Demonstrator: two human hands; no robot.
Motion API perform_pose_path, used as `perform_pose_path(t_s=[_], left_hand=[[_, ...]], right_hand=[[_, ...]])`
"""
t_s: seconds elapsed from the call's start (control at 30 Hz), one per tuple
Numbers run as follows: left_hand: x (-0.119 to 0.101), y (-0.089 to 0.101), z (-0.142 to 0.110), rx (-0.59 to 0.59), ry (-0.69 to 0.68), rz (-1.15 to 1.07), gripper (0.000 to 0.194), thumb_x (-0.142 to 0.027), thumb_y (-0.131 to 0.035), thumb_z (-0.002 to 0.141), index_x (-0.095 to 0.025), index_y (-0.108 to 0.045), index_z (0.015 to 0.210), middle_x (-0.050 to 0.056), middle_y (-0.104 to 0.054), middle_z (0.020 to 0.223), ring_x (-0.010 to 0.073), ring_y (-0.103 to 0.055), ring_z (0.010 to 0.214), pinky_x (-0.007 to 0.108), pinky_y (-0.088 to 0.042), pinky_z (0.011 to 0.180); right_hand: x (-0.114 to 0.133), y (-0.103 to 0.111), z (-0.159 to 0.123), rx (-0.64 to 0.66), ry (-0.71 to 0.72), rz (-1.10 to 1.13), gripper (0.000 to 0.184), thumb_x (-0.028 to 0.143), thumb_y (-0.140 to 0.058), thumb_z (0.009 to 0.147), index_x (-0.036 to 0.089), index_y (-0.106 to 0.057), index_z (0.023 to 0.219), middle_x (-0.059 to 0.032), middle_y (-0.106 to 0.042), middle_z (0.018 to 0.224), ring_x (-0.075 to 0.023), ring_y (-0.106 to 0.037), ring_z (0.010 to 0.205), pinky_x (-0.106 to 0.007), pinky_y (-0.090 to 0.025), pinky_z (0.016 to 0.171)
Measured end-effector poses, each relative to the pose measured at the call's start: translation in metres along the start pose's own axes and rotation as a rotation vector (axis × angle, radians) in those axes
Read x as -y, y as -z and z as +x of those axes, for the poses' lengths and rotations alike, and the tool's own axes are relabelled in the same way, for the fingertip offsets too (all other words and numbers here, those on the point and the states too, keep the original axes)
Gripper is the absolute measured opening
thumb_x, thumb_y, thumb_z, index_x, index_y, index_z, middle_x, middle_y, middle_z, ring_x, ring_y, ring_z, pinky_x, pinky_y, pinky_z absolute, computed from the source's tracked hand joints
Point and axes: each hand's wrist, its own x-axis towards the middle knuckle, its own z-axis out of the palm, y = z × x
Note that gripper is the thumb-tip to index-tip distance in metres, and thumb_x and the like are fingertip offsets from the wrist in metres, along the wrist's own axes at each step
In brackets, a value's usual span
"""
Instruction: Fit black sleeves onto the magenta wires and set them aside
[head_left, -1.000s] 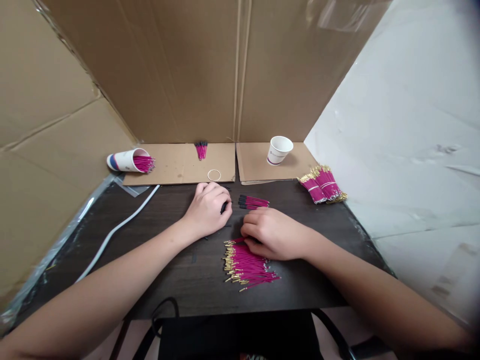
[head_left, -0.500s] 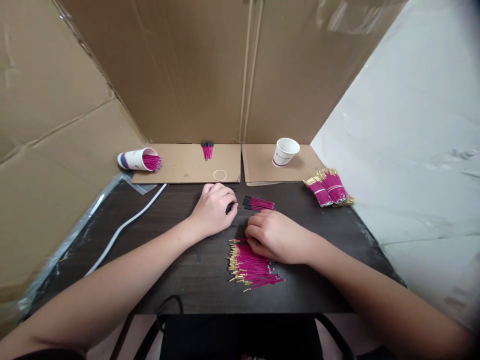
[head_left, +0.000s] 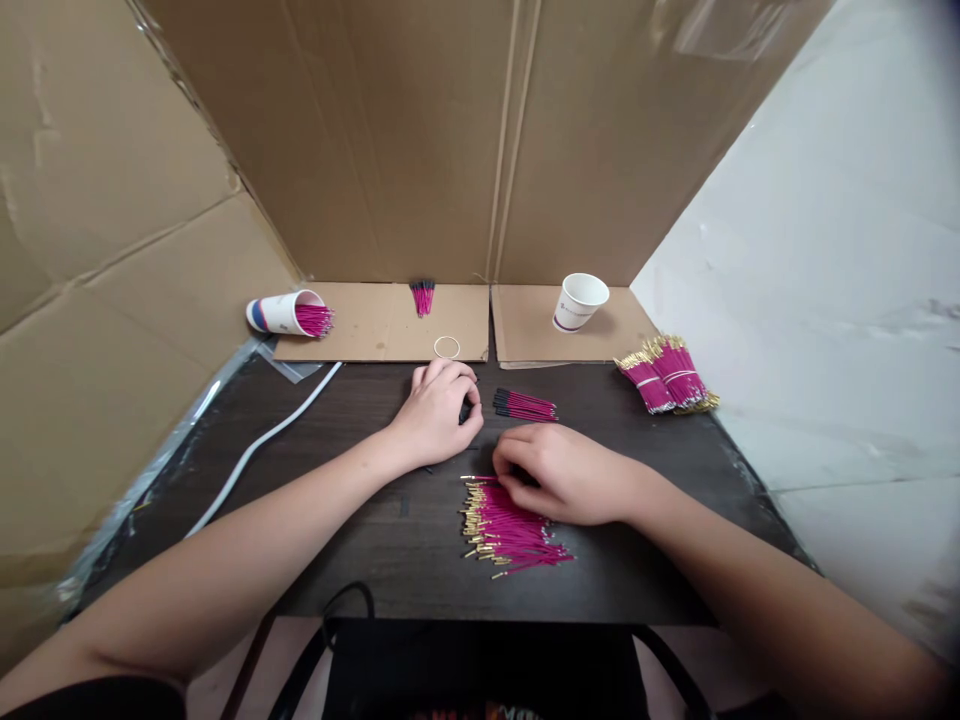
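Your left grip is curled over a black piece on the worktop; part of it shows between thumb and forefinger, but I cannot tell whether you are squeezing it. Your right grip has bent fingers at the upper edge of the loose pile of gold-tipped magenta wires, which lies in front of you with its gold ends toward your left. The hand covers part of the pile, so I cannot tell whether a wire is pinched there. Just beyond that hand is a small row of black-ended magenta wires.

Farther off to your left, a tipped paper cup holds more magenta wires. A black-ended bunch and a rubber band rest on the left cardboard strip. An upright paper cup stands on the right one, and banded wire bundles lie at your far right.
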Motion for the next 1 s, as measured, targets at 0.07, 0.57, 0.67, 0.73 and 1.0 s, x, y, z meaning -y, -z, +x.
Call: perform_pose_path(t_s=[0.07,0.57,0.67,0.73,1.0], left_hand=[[0.001,0.0,0.0,0.017,0.011,-0.011,0.007,-0.019,-0.072,0.095,-0.022,-0.067,0.091,0.012,-0.076,0.13,0.0357,-0.063,0.132,0.058,-0.046,0.111],[0.004,-0.003,0.001,-0.044,0.0,-0.111,0.013,-0.015,-0.077,0.089,-0.022,-0.067,0.086,0.007,-0.078,0.111,0.0307,-0.067,0.12,0.051,-0.048,0.106],[0.004,-0.003,0.001,-0.071,0.029,-0.09,0.01,-0.015,-0.075,0.091,-0.022,-0.068,0.09,0.007,-0.077,0.11,0.0307,-0.065,0.118,0.051,-0.049,0.105],[0.004,-0.003,0.001,-0.092,0.052,-0.078,0.007,-0.017,-0.075,0.093,-0.022,-0.071,0.095,0.007,-0.076,0.111,0.0312,-0.064,0.118,0.052,-0.05,0.105],[0.005,-0.003,0.0,-0.135,0.026,-0.072,0.01,-0.026,-0.076,0.099,-0.024,-0.084,0.094,0.009,-0.079,0.116,0.0313,-0.067,0.118,0.054,-0.051,0.106]], right_hand=[[0.002,0.002,-0.001,0.003,-0.015,0.072,0.007,0.01,-0.066,0.103,0.017,-0.068,0.101,-0.0044,-0.07,0.095,-0.0167,-0.059,0.08,-0.029,-0.044,0.076],[-0.026,0.005,0.001,-0.351,-0.037,0.344,0.016,0.025,-0.067,0.11,0.019,-0.077,0.121,-0.0048,-0.083,0.096,-0.0179,-0.076,0.083,-0.03,-0.059,0.077],[-0.038,0.008,0.0,-0.475,-0.068,0.323,0.02,0.03,-0.068,0.109,0.019,-0.081,0.12,-0.0062,-0.084,0.097,-0.0194,-0.077,0.082,-0.033,-0.061,0.078],[-0.047,0.009,0.001,-0.552,-0.091,0.285,0.022,0.032,-0.067,0.11,0.019,-0.083,0.117,-0.0074,-0.084,0.1,-0.0202,-0.077,0.084,-0.035,-0.061,0.08],[-0.066,-0.003,0.006,-0.847,-0.19,0.119,0.023,0.03,-0.062,0.112,0.022,-0.083,0.115,-0.0079,-0.083,0.101,-0.0229,-0.076,0.088,-0.04,-0.06,0.086]])
